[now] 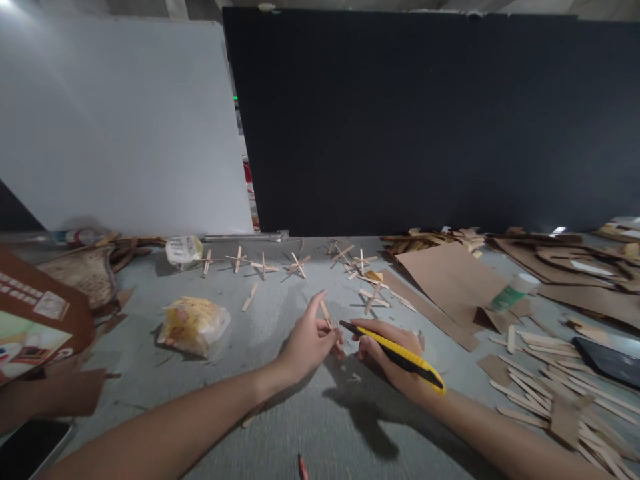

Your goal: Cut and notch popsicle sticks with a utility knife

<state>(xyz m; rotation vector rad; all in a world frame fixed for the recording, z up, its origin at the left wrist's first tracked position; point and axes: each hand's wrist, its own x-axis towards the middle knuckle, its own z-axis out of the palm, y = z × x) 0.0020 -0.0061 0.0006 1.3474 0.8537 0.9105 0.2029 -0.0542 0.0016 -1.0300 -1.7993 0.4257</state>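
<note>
My left hand (307, 340) pinches a short wooden craft stick (326, 313) between thumb and fingers, with the index finger stretched up. My right hand (387, 350) is closed round a yellow and black utility knife (395, 353), whose tip points left toward the stick. Both hands hover just above the grey table (300, 413) near its middle. Several small crosses made of sticks (298, 265) lie in a row farther back.
A clear bag with yellow contents (194, 325) lies to the left. Brown cardboard sheets (450, 277) and a heap of loose sticks (550, 387) fill the right side. A green-labelled glue bottle (510, 293) lies on the cardboard. A printed brown box (35, 320) stands far left. Black and white boards stand behind.
</note>
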